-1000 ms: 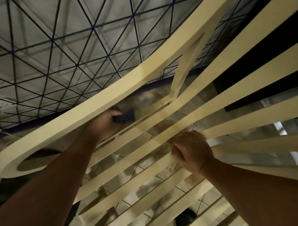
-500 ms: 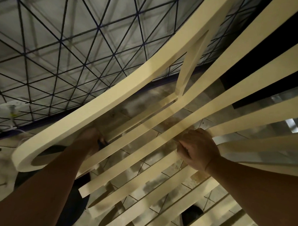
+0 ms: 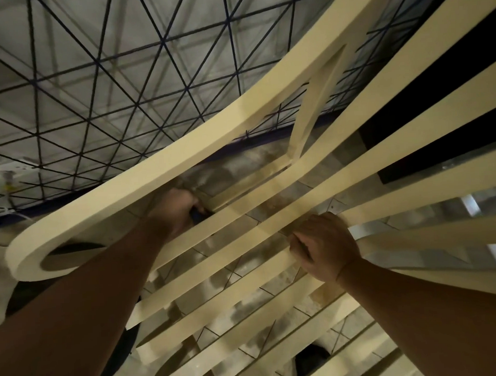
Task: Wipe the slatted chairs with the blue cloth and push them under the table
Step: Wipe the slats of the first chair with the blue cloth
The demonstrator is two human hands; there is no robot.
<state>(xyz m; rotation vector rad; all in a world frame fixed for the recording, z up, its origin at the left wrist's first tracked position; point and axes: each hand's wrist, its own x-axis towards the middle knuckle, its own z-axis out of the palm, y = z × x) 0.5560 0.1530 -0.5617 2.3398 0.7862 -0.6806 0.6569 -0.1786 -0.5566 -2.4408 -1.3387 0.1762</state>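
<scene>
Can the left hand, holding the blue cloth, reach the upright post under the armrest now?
Probably yes. The left hand holds the blue cloth in the gap under the armrest, and that gap looks open up to the post.

My only camera sits on my head, wide-angled, looking forward and down along both forearms. It is close enough that my left hand (image 3: 176, 210) and right hand (image 3: 326, 247) lie mid-frame, and the cream slatted wooden chair (image 3: 128, 201) fills most of the view. Between my hands the mottled grey tiled floor (image 3: 234, 167) shows through, and beyond my left hand spreads a pale surface crossed by dark triangular lines (image 3: 122, 79).
</scene>
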